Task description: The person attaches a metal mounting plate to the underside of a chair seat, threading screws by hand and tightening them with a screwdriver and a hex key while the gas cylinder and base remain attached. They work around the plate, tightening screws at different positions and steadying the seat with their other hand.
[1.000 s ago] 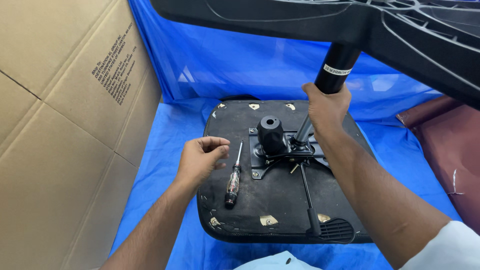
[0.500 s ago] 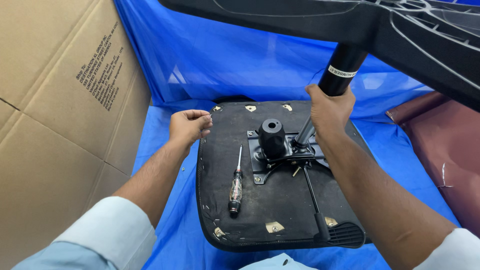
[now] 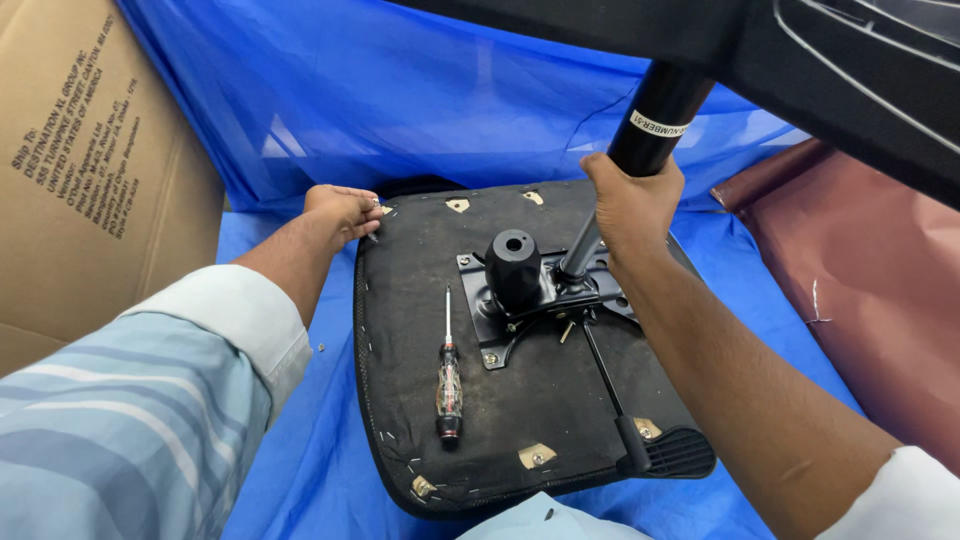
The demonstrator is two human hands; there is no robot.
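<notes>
The right hand (image 3: 632, 205) is wrapped tight around the black gas-lift cylinder (image 3: 655, 120), fingers closed full round the tube just below its white label band, and the cylinder rises at a tilt toward the black chair base (image 3: 800, 60) that fills the top right of the view. Below the fist the thinner piston rod (image 3: 580, 250) slants down onto the black mounting plate (image 3: 530, 305), just beside the round socket hub (image 3: 513, 265) and not inside it. That plate sits bolted at the middle of the upturned seat pan (image 3: 520, 400), its dark underside facing up. The left hand (image 3: 343, 212) is over at the seat pan's far left corner, fingers curled onto the stapled edge, holding the corner itself and nothing loose. A screwdriver (image 3: 449, 375) with a clear handle lies flat on the left half of the seat pan, shaft toward the far edge, handle toward the near edge, well apart from both hands. A black adjustment lever (image 3: 610, 400) runs from the plate toward the near right corner. The seat pan lies on a blue plastic sheet (image 3: 300, 470), which also climbs up behind it. A cardboard box (image 3: 90, 190) stands at the left, and a maroon upholstered piece (image 3: 870, 290) lies off the right side.
</notes>
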